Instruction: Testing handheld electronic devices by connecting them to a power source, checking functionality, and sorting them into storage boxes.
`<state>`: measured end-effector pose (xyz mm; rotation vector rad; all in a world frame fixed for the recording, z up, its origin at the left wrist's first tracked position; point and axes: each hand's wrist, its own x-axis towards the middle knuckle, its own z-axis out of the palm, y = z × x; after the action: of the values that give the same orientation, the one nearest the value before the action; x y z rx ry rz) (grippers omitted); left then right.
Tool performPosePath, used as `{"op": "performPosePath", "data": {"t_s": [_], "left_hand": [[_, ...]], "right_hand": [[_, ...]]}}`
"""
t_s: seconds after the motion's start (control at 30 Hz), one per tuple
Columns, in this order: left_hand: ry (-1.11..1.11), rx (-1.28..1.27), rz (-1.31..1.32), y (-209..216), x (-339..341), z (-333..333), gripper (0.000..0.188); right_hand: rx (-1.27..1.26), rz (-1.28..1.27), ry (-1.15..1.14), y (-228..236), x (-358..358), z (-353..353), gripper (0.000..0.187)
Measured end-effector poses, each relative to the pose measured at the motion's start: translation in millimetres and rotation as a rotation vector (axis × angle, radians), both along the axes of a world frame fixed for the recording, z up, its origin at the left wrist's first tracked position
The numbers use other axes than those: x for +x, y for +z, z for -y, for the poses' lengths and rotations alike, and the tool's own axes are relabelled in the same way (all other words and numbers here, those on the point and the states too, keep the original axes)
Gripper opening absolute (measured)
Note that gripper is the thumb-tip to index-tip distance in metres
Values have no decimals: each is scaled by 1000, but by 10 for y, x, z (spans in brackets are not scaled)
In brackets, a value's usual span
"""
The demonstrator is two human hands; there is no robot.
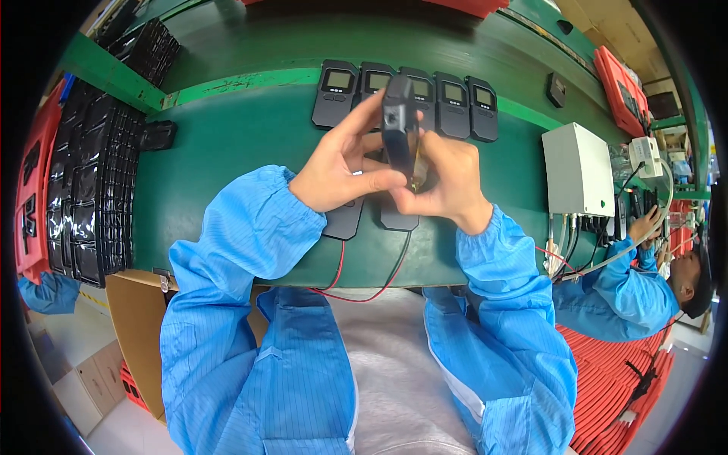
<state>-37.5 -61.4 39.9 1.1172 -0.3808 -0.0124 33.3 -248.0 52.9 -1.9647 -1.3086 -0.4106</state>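
Observation:
Above the green worktop (220, 205), a dark handheld device (397, 121) is held up on edge, its narrow side with a round port facing me. My left hand (339, 163) grips it from the left, fingers curled behind it and thumb at its lower end. My right hand (449, 171) is closed on its right side; a small yellowish part shows at those fingers. Beneath my hands lie two partly hidden devices, one with a red wire (343, 258) and one with a black wire (404, 254). Just beyond stands a row of similar handheld devices (453, 106) with small screens.
Black plastic trays (95, 174) are stacked at the left beside a red tray (34, 189). A white box (578, 171) with cables stands at the right. A co-worker (622, 296) sits beyond it, near stacked red trays (607, 379). A green rail (235, 87) crosses behind.

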Motion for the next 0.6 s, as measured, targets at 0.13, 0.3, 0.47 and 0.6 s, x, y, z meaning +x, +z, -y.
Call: {"op": "performPosePath", "data": {"t_s": [0.13,0.3,0.47,0.6], "left_hand": [[190,66,22,-21,58,78,98],[280,98,32,7,37,92,86],[241,617,2,-74,45,-43,74],[268,1271,266,-128,-17,-44,79]], "right_hand": [[-143,62,-172,133,-16,-41,43],[-40,19,-228,1,-43,-32,38],[115,-380,-288,-96,55,67,30],[166,-595,-292,-76,170,275,28]]}}
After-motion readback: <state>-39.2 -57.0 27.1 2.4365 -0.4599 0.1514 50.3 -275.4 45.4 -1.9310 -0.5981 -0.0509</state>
